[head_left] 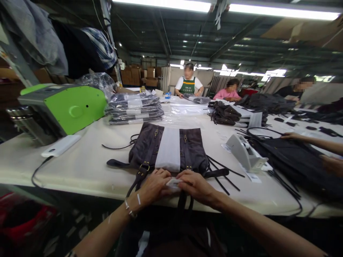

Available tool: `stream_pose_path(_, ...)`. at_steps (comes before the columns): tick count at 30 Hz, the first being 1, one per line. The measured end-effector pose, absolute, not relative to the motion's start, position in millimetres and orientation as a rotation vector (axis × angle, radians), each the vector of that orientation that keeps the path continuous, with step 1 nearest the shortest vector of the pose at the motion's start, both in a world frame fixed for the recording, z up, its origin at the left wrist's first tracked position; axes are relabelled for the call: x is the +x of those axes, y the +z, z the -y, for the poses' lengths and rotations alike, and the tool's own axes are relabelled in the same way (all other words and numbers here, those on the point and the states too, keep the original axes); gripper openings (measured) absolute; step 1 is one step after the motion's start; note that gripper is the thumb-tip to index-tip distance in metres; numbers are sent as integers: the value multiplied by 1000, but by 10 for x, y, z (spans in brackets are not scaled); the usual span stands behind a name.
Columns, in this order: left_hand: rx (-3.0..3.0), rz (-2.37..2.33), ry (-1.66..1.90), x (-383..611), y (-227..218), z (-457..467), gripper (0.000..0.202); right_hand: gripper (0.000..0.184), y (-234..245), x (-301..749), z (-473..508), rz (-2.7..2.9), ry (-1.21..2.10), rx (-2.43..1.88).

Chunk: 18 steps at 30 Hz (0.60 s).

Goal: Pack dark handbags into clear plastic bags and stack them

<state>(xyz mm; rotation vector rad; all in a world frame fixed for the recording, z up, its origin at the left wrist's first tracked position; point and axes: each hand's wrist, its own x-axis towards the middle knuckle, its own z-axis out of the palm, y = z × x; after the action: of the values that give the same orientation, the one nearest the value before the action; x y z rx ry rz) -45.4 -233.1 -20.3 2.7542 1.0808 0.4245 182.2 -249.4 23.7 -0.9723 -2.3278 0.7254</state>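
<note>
A dark grey-brown bag (193,148) with buckled straps lies flat on the cream table (85,164) in front of me, a white foam sheet (169,148) laid down its middle. My left hand (154,185) and my right hand (197,185) meet at the bag's near edge. Both have their fingers curled and pinch a small white packet or tag (173,182) between them. Thin dark straps (222,175) trail from the bag to the right.
A green and grey machine (64,107) stands at the left, a white flat device (61,145) before it. A stack of bagged items (134,109) lies behind. A white tagging tool (245,151) and another person's arm (313,141) over black bags are at right. Three people sit across the table.
</note>
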Motion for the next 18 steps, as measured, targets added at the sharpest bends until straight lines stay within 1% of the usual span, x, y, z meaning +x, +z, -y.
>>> stream_pose_path(1,2760,-1099,423,-450,-203,2317,18,30,300,1814,2474,2218,816,-1025)
stream_pose_path(2,2758,-1120,425,-448,-190,2303,12,32,370,1814,2451,2130,905,-1066)
stream_pose_path(5,2625,-1216,452,-444,-57,2241,16,36,584,1853,2358,1935,1168,-1094)
stream_pose_path(7,2441,-1272,507,-433,131,2140,12,41,700,1899,2278,1853,1286,-1068)
stream_pose_path(9,2287,-1260,564,-399,387,1970,12,44,785,1943,2187,1845,1312,-1038)
stream_pose_path(13,2148,-1086,667,-220,862,1496,14,43,824,1990,1967,1906,1198,-1013)
stream_pose_path(15,2109,-1021,678,-76,950,1253,16,42,745,2002,1832,1793,1186,-1077)
stream_pose_path(18,2112,-1045,625,138,857,943,20,42,509,2040,1596,1512,1182,-1190)
